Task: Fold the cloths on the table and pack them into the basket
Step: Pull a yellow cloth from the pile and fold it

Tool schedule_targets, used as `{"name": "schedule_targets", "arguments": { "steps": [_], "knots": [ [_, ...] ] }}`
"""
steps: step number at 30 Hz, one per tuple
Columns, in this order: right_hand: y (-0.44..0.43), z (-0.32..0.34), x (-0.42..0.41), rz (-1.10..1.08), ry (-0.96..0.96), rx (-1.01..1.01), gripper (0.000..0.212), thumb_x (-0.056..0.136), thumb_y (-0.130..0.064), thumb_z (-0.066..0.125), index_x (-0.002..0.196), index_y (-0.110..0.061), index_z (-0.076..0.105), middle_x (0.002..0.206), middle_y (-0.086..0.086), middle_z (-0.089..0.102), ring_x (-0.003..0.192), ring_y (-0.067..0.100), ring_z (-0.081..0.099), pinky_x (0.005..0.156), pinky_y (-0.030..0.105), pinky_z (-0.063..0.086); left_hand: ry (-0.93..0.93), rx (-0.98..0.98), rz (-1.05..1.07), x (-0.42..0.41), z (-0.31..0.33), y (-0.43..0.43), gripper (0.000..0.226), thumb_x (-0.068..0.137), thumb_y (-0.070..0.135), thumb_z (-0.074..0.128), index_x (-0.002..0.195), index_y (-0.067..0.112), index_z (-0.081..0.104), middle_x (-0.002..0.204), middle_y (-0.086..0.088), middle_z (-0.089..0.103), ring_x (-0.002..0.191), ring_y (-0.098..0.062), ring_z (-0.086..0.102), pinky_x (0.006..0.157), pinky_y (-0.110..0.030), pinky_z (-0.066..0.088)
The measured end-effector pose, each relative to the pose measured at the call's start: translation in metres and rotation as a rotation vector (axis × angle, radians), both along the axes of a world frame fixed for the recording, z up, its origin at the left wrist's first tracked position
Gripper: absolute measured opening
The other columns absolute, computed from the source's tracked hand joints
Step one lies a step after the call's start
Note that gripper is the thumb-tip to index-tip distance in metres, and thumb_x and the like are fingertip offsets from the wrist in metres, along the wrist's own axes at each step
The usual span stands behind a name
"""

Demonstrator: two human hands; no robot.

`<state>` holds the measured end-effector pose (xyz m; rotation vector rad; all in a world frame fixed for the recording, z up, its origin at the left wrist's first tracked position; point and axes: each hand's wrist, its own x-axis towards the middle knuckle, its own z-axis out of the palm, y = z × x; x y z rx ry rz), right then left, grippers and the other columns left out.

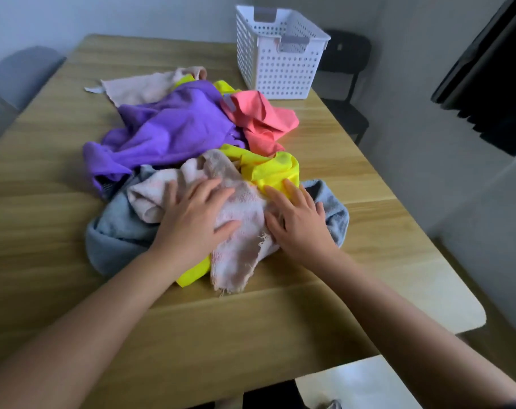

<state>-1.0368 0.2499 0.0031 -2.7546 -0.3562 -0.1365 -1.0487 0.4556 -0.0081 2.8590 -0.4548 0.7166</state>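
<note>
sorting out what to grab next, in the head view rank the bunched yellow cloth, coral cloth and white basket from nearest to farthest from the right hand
1. bunched yellow cloth: touching the fingers of the right hand.
2. coral cloth: just behind the yellow one.
3. white basket: farthest back, slightly right.

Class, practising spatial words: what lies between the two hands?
In the head view, the frayed pink towel lies between the left hand and the right hand.
</note>
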Motion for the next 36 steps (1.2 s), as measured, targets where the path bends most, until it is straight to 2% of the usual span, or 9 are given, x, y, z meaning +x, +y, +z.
{"name": "schedule_targets", "arguments": {
  "steps": [3,9,13,15,19,22,25,29,36],
  "knots": [
    [0.016,-0.001,-0.013,-0.022,-0.010,-0.016,0.051,0.094,-0.046,0.040,0.144,-0.040,0.030,0.157,0.004,0.017,0.143,0.028,0.013,0.110,0.060,0.014,-0.042,-0.025,0.047,-0.016,-0.003,0.009,0.054,0.080,0.053,0.044,0.118,0.019,0.062,0.120,-0.003,0.059,0.114,-0.023,0.051,0.095,-0.063,0.032],
    [0.043,-0.009,-0.029,-0.075,-0.024,-0.062,0.051,0.094,-0.048,0.036,0.144,-0.039,0.029,0.158,0.003,0.013,0.144,0.030,0.008,0.110,0.063,0.003,-0.068,-0.088,0.089,-0.027,-0.015,0.020,0.038,0.082,0.039,0.063,0.116,0.021,0.065,0.113,-0.002,0.065,0.111,-0.024,0.058,0.092,-0.068,0.035],
    [0.050,-0.014,-0.021,-0.091,-0.052,-0.092,0.048,0.097,-0.049,0.032,0.143,-0.039,0.030,0.157,0.003,0.014,0.144,0.029,0.010,0.110,0.063,0.004,-0.050,-0.136,0.090,-0.017,-0.019,0.027,0.046,0.082,0.048,0.041,0.114,0.025,0.066,0.113,0.001,0.065,0.110,-0.022,0.059,0.090,-0.061,0.039],
    [0.055,-0.015,-0.015,-0.093,-0.043,-0.098,0.047,0.097,-0.049,0.030,0.143,-0.039,0.030,0.157,0.003,0.014,0.144,0.030,0.010,0.110,0.064,0.003,-0.028,-0.163,0.094,-0.011,-0.020,0.031,0.048,0.083,0.049,0.039,0.116,0.026,0.065,0.114,0.002,0.065,0.111,-0.022,0.058,0.092,-0.061,0.039],
    [0.066,-0.017,-0.002,-0.094,-0.042,-0.088,0.045,0.098,-0.048,0.029,0.142,-0.041,0.030,0.157,0.002,0.013,0.144,0.029,0.008,0.109,0.066,0.002,-0.027,-0.204,0.142,-0.001,-0.023,0.033,0.036,0.084,0.036,0.062,0.118,0.025,0.064,0.116,0.002,0.063,0.114,-0.022,0.056,0.097,-0.063,0.033],
    [0.069,-0.017,0.009,-0.089,-0.047,-0.084,0.045,0.098,-0.047,0.029,0.142,-0.041,0.029,0.157,0.002,0.013,0.144,0.029,0.008,0.109,0.066,0.003,-0.019,-0.217,0.152,0.007,-0.023,0.034,0.035,0.083,0.031,0.067,0.118,0.025,0.064,0.116,0.002,0.063,0.114,-0.022,0.056,0.097,-0.063,0.032],
    [0.069,-0.019,0.014,-0.086,-0.052,-0.084,0.045,0.097,-0.047,0.029,0.142,-0.041,0.029,0.156,0.002,0.015,0.144,0.030,0.009,0.109,0.066,0.003,-0.005,-0.238,0.156,0.012,-0.023,0.036,0.034,0.086,0.036,0.061,0.119,0.027,0.063,0.119,0.005,0.062,0.116,-0.020,0.055,0.100,-0.062,0.030],
    [0.072,-0.021,0.019,-0.116,-0.110,-0.045,0.043,0.094,-0.045,0.035,0.137,-0.040,0.035,0.151,-0.001,0.023,0.138,0.027,0.021,0.110,0.066,0.005,-0.019,-0.265,0.145,0.014,-0.022,0.040,0.046,0.085,0.048,0.038,0.116,0.029,0.066,0.118,0.009,0.065,0.115,-0.014,0.058,0.098,-0.061,0.035],
    [0.074,-0.018,0.017,-0.154,-0.132,0.140,0.053,0.089,-0.043,0.053,0.139,-0.039,0.039,0.152,0.000,0.027,0.140,0.024,0.022,0.111,0.062,0.002,-0.058,-0.307,0.103,0.011,-0.023,0.042,0.041,0.090,0.040,0.039,0.117,0.027,0.067,0.117,0.008,0.067,0.114,-0.011,0.058,0.101,-0.060,0.034]
  ]
}}
